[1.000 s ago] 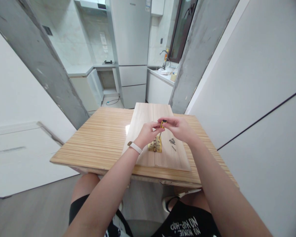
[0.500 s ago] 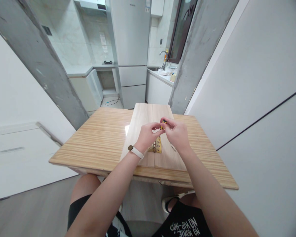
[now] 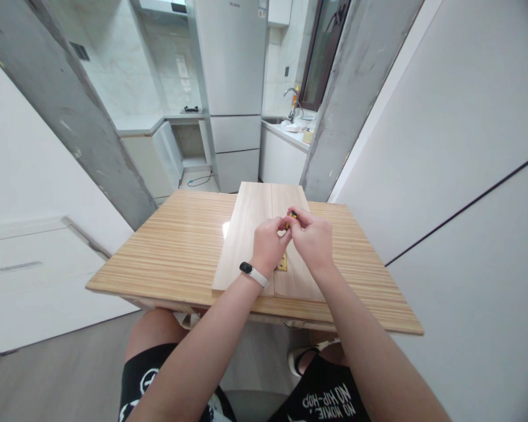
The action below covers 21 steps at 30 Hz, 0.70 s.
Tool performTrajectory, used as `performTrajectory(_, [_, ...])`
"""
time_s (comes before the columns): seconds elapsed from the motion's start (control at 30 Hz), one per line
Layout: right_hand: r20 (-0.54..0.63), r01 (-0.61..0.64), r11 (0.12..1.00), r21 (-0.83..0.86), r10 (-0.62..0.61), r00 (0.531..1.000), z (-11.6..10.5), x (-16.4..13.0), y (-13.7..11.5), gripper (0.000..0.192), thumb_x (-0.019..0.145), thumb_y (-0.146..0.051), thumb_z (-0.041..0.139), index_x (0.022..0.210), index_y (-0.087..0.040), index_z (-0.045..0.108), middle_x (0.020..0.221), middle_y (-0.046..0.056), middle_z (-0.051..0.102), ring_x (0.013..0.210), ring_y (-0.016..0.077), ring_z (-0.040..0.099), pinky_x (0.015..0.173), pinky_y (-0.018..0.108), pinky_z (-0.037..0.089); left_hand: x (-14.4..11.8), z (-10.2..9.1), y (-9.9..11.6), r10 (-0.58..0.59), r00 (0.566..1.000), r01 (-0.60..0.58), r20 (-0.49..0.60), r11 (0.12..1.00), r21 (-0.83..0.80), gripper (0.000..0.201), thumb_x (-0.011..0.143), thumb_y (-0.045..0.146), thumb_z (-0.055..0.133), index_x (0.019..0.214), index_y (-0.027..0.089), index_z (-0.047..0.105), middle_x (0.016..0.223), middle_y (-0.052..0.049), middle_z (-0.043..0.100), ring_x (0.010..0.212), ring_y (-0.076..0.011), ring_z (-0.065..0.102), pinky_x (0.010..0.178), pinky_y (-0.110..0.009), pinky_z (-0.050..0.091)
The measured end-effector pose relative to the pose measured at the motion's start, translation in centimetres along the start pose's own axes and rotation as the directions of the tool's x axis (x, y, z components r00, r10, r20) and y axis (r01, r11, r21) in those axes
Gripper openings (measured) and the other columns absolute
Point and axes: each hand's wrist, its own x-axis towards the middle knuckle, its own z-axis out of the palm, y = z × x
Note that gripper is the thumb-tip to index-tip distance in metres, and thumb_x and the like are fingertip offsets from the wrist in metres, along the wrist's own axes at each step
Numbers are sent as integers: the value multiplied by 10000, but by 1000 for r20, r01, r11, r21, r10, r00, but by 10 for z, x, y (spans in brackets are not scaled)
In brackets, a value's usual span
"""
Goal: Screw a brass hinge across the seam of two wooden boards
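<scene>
My left hand, with a pale-banded watch on its wrist, is closed with its fingertips pinching the lower part of a small yellow-and-black screwdriver. My right hand grips the top of the same screwdriver between thumb and fingers. Just below the hands a brass-coloured hinge lies across the seam of two pale wooden boards. Most of the hinge is hidden behind my left hand, and the screwdriver's tip is out of sight too.
The boards lie on a striped wooden table whose near edge is above my knees. Beyond it stand a tall fridge and a sink counter with a tap. A white panel rises at the right.
My left hand has shifted slightly right and turned inward around the screwdriver, covering more of the hinge. My right hand stays almost in place, still on the screwdriver.
</scene>
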Motion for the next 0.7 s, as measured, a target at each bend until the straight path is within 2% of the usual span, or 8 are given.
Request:
performTrajectory(0.13, [-65,-30,999,-44,27,998,3,-5,0,305,936,-340,656,1164,-229,826,1100,87,834,955,299,796,847,398,594,9,-4,-5,51,996,-46,75,997,-69,62,910,213,726,855,186,716,852,-43,763,813,-181,693,761,-296,521])
performTrajectory(0.2, [-96,-39,996,-79,31,995,5,-7,0,313,948,-349,647,1180,-233,822,1122,98,829,967,312,796,868,419,599,12,-7,-8,83,990,-70,115,991,-115,18,907,191,726,909,188,744,880,-38,775,827,-174,698,773,-289,526])
performTrajectory(0.27, [-87,-36,997,-67,30,996,6,-7,1,316,954,-352,641,1195,-246,815,1145,95,824,995,314,795,904,434,604,13,-11,-10,106,986,-90,131,988,-127,62,916,190,720,957,195,767,906,-35,784,840,-169,704,789,-287,529])
performTrajectory(0.37, [64,-15,996,85,10,998,2,5,7,336,914,-344,696,1215,-238,803,1137,87,826,1025,295,795,956,433,614,14,-17,-13,110,988,-101,105,991,-84,83,937,239,719,963,205,790,888,-32,788,828,-169,706,787,-292,521])
performTrajectory(0.5, [334,-71,930,359,-57,941,-13,32,20,402,868,-356,729,1240,-217,786,1231,96,800,1116,277,768,1009,455,613,14,-21,-13,114,989,-105,99,991,-88,116,944,307,734,967,222,809,862,-24,793,799,-169,703,780,-297,516])
performTrajectory(0.57, [461,-106,911,398,-99,882,-20,43,22,388,863,-358,727,1215,-212,795,1227,96,799,1094,272,770,1013,475,608,14,-21,-13,102,989,-91,110,990,-106,117,940,311,738,939,220,811,861,-27,796,797,-173,707,783,-302,525])
performTrajectory(0.63, [539,-127,906,403,-123,833,-25,49,22,376,846,-344,732,1188,-205,803,1179,91,811,1050,268,775,996,478,613,14,-21,-12,80,990,-65,117,990,-127,126,938,318,739,939,215,812,884,-35,804,808,-181,717,793,-309,539])
performTrajectory(0.7, [563,-128,913,388,-125,817,-27,50,21,344,836,-325,724,1142,-201,815,1105,80,822,1013,265,776,976,465,616,13,-21,-12,62,990,-45,124,990,-136,137,938,326,738,954,214,814,899,-41,809,815,-187,724,796,-312,546])
